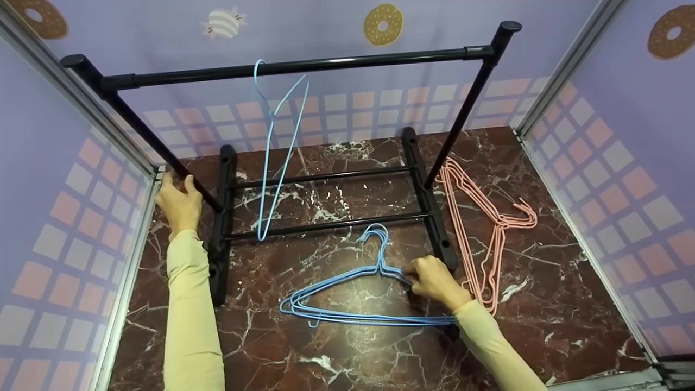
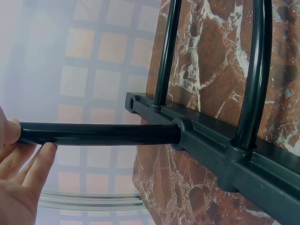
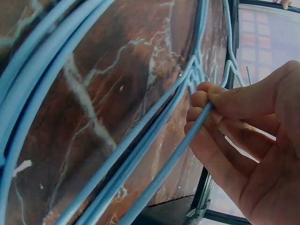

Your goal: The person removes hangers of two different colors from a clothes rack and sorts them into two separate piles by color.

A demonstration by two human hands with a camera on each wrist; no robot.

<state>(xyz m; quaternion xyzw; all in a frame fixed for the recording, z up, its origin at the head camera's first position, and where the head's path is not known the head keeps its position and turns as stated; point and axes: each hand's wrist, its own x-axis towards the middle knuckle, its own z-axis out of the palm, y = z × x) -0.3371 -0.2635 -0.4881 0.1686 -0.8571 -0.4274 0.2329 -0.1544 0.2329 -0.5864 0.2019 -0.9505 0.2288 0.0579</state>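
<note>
In the head view my left hand (image 1: 181, 206) holds the left upright post (image 1: 141, 127) of a black clothes rack. The left wrist view shows thumb and fingers on opposite sides of this post (image 2: 103, 134). At the lower right, my right hand (image 1: 434, 279) pinches one shoulder of a blue hanger in a small stack of blue wire hangers (image 1: 380, 260). In the right wrist view the pinched blue hanger (image 3: 164, 168) stands slightly apart from the other wires, between thumb and fingers. One blue hanger (image 1: 266, 163) hangs from the rack's top bar (image 1: 326, 64), towards its left.
Several pink wire hangers (image 1: 500, 221) lie right of the rack, against its right foot (image 1: 429, 206). The rack stands on a dark red marbled surface (image 1: 260, 347). Patterned purple panels (image 1: 320, 32) enclose the back and sides.
</note>
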